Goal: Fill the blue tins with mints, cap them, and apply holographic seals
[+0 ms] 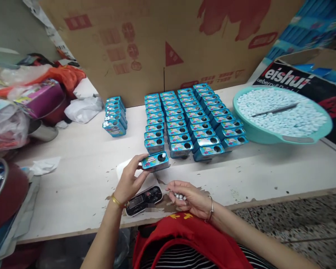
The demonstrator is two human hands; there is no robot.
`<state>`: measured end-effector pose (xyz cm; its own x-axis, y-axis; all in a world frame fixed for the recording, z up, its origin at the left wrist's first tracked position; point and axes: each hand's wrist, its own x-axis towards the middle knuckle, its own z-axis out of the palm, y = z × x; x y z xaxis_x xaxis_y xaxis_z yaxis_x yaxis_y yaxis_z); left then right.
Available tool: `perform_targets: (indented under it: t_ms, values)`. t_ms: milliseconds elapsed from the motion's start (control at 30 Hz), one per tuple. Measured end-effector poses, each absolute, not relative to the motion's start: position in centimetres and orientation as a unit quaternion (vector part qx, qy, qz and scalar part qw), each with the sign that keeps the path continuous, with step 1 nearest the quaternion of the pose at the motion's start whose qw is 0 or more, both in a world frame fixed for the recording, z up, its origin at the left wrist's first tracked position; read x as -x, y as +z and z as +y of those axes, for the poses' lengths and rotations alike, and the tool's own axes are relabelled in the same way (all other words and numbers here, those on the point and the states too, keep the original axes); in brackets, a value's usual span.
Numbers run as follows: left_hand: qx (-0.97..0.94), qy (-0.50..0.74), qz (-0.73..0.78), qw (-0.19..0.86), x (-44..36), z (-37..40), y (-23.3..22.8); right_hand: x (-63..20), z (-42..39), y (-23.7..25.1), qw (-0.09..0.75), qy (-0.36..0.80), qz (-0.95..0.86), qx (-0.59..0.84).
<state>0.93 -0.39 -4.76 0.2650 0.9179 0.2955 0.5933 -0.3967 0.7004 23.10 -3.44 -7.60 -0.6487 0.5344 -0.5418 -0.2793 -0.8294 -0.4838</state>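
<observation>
My left hand (131, 177) grips a small blue candy tin (154, 161) by its left end. White candy shows at the round hole in the tin's top. Below it lies a white digital scale (144, 200) with a dark control panel; whether the tin touches the scale I cannot tell. Several white candies (180, 196) rest in the curled fingers of my right hand (189, 198), which is low over the table's front edge, right of the scale. Rows of similar blue tins (182, 123) with dark holes stand just behind.
A short row of tins with white candies at their tops (114, 116) stands at left. On the right, a turquoise basin (268, 138) holds pale candies and a dark flat tool (276, 109). A large cardboard box (145, 48) backs the table; bags and a red container (11, 190) crowd the left.
</observation>
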Motion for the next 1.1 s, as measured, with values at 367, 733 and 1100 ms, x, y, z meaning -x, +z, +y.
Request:
perform_targets:
  t_ms: [367,733,1100]
  values:
    - [-0.805,0.312,0.432,0.261,-5.5,2.3,-6.4,-26.0,-3.9,-8.8,0.254,0.866,-0.164,0.398]
    - [-0.825,0.317,0.468,-0.011,-4.9,6.1,-7.8,-25.6,-4.5,-8.7,0.226,0.869,-0.177,0.403]
    - [-0.713,0.056,0.687,-0.128,10.9,15.8,-5.4,-24.5,-3.6,-8.5,0.214,0.871,-0.183,0.404]
